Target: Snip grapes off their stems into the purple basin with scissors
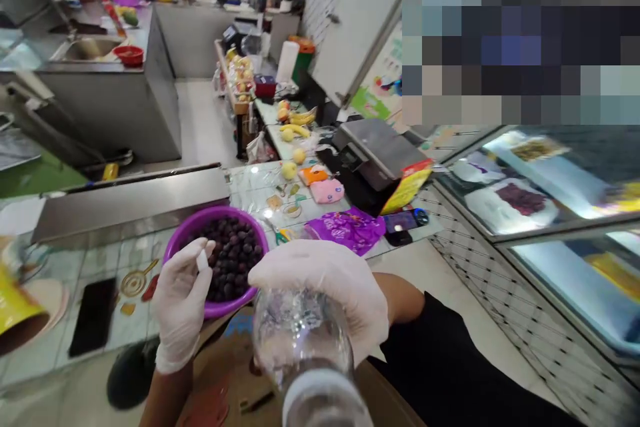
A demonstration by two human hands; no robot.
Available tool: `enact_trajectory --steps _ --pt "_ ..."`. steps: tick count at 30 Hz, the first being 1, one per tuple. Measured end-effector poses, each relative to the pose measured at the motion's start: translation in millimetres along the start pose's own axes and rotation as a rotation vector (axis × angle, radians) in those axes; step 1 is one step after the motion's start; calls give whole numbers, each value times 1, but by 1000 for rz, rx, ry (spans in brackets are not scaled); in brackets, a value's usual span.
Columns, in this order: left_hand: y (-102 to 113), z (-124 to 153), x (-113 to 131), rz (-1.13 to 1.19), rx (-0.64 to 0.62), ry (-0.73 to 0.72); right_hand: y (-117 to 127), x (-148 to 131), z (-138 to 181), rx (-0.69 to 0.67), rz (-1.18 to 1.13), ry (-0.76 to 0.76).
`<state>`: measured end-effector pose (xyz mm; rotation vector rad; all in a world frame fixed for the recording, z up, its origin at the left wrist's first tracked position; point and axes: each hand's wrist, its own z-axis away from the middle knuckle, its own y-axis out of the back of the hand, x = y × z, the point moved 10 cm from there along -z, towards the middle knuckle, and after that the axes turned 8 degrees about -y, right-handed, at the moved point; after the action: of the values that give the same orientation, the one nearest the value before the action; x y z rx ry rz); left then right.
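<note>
White-gloved right hand (333, 273) grips clear plastic bottle (300, 330); smooth wall may slip. White-gloved left hand (180, 297) pinches small white piece (202, 261) (can't identify); loose pinch may drop it into round purple bowl (225, 309).

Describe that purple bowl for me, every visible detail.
The purple bowl is round, looks like plastic, and stands upright near the front edge of the patterned table, holding many small, dark, round fruits. In this view the white-gloved left hand hides part of its left side; whether the two touch cannot be told.
</note>
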<state>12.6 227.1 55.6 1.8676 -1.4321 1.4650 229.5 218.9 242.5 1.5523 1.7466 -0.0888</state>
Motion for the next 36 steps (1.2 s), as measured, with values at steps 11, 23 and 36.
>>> enact_trajectory --steps 11,23,36 --pt "3 25 98 -162 -195 -480 -90 90 56 -244 26 -309" --pt "-8 21 99 -652 -434 -475 -114 110 63 -331 159 -287" --pt "-5 29 79 -590 -554 -380 -123 118 76 -394 281 -348"
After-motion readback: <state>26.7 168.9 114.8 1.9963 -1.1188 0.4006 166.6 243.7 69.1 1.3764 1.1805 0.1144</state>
